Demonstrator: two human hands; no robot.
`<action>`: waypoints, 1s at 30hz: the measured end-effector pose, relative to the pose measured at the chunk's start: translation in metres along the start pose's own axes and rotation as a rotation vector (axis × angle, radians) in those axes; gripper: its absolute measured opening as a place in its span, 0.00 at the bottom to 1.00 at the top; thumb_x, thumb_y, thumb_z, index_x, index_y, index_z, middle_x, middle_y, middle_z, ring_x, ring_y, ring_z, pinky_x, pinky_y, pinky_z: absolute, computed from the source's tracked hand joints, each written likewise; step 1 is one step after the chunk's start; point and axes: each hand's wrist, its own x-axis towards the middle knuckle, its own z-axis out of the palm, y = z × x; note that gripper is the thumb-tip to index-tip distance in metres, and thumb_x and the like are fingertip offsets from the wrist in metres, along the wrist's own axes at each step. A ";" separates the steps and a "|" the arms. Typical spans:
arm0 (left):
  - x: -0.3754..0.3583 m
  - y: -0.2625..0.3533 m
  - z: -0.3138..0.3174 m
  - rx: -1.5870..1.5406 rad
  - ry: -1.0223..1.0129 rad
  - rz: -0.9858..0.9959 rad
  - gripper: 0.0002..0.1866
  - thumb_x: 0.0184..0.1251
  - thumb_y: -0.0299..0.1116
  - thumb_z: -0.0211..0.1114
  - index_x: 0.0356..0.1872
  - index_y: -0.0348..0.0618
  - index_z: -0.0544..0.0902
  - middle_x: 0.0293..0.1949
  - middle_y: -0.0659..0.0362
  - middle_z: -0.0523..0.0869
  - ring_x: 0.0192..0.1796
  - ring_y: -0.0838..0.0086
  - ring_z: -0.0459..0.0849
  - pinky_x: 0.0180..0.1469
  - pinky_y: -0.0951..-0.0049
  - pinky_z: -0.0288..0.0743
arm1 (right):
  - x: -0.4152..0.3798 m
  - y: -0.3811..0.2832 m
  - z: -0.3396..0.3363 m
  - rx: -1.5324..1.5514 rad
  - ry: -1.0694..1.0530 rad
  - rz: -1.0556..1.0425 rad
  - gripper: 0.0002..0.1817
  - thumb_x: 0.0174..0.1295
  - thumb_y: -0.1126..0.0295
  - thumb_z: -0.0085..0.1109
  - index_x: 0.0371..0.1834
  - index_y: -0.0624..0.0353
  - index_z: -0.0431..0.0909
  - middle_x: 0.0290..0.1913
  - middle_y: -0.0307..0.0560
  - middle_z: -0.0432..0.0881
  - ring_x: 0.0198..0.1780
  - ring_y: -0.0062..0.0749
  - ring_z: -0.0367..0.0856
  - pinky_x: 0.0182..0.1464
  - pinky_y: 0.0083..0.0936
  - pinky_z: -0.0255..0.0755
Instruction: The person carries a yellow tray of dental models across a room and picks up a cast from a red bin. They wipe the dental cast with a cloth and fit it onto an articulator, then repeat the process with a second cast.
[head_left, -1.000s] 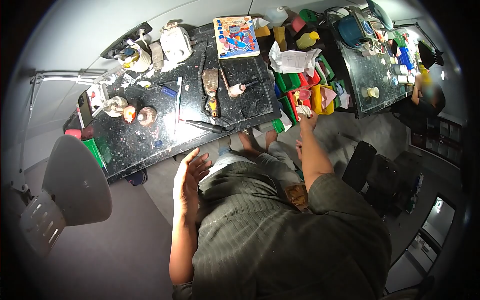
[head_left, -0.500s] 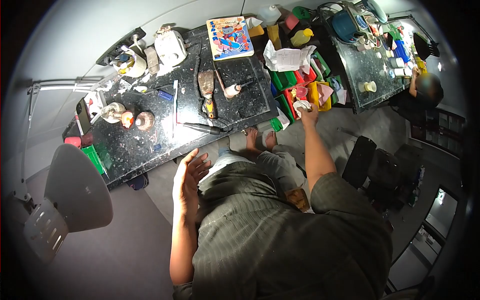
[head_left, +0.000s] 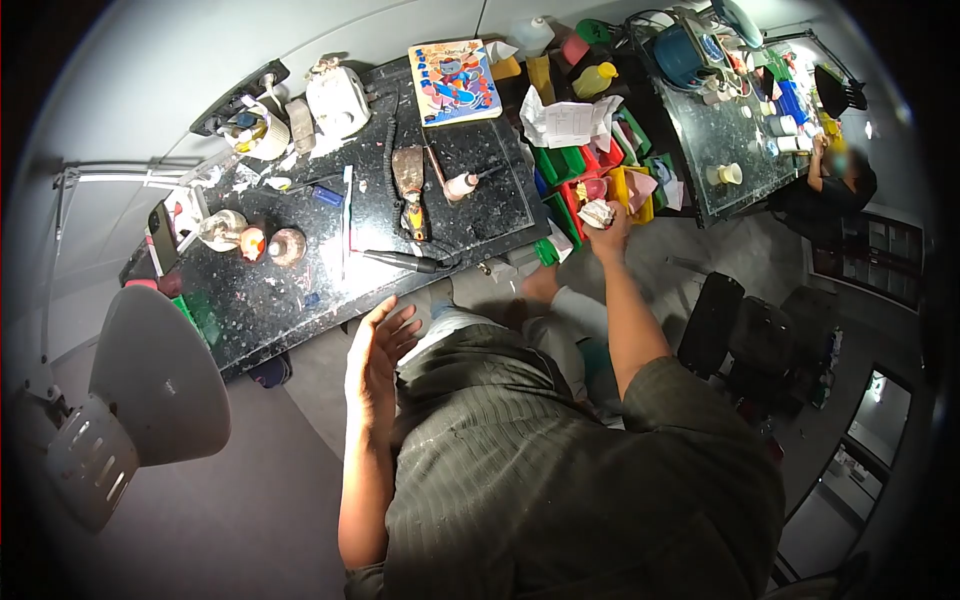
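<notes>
My right hand (head_left: 610,238) is stretched out over the colored bins, its fingers closed on a whitish, lumpy plaster piece (head_left: 597,214). Just beyond that piece lies a pink item (head_left: 592,188) in a red bin (head_left: 571,193). A yellow bin (head_left: 640,207) with a pinkish paper is beside my fingers. My left hand (head_left: 380,345) is held off the near edge of the dark speckled bench (head_left: 270,325), fingers apart and nothing in them. Nearest to it on the bench is a black pen-shaped handpiece (head_left: 400,261).
On the bench are a rotary tool (head_left: 412,205), a small bottle (head_left: 460,187), a colorful book (head_left: 455,82) and a toothbrush (head_left: 347,215). A lamp shade (head_left: 160,375) stands at left. Another person (head_left: 835,190) sits at the right bench (head_left: 715,190). Someone's bare foot (head_left: 541,284) shows below.
My right hand has shifted slightly left and turned, showing more of the whitish piece. My left hand stays still. The other person's legs below have moved.
</notes>
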 end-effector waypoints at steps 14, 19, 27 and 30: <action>0.001 -0.001 -0.005 -0.014 -0.025 -0.015 0.36 0.73 0.60 0.48 0.70 0.41 0.68 0.63 0.47 0.77 0.61 0.62 0.77 0.66 0.61 0.65 | -0.023 -0.116 -0.047 0.040 0.059 -0.415 0.37 0.35 0.75 0.75 0.55 0.53 0.71 0.52 0.53 0.72 0.55 0.51 0.72 0.58 0.42 0.69; 0.002 -0.001 -0.004 -0.016 -0.040 -0.019 0.36 0.73 0.60 0.48 0.70 0.41 0.68 0.63 0.47 0.77 0.62 0.62 0.77 0.65 0.62 0.66 | -0.034 -0.185 -0.077 0.091 -0.007 -0.501 0.35 0.35 0.76 0.73 0.54 0.55 0.72 0.50 0.50 0.75 0.52 0.47 0.77 0.54 0.38 0.72; 0.002 0.000 -0.001 -0.014 -0.077 -0.004 0.36 0.73 0.59 0.48 0.70 0.41 0.68 0.64 0.46 0.77 0.62 0.61 0.77 0.65 0.62 0.66 | -0.060 -0.281 -0.112 0.176 -0.177 -0.605 0.36 0.32 0.71 0.76 0.53 0.53 0.74 0.47 0.50 0.74 0.48 0.44 0.77 0.49 0.36 0.74; 0.001 -0.002 -0.004 -0.009 -0.096 0.006 0.36 0.72 0.59 0.49 0.70 0.41 0.68 0.64 0.46 0.77 0.63 0.61 0.77 0.65 0.62 0.65 | -0.071 -0.306 -0.116 0.170 -0.208 -0.678 0.37 0.31 0.72 0.76 0.53 0.53 0.74 0.48 0.50 0.72 0.48 0.44 0.75 0.49 0.35 0.73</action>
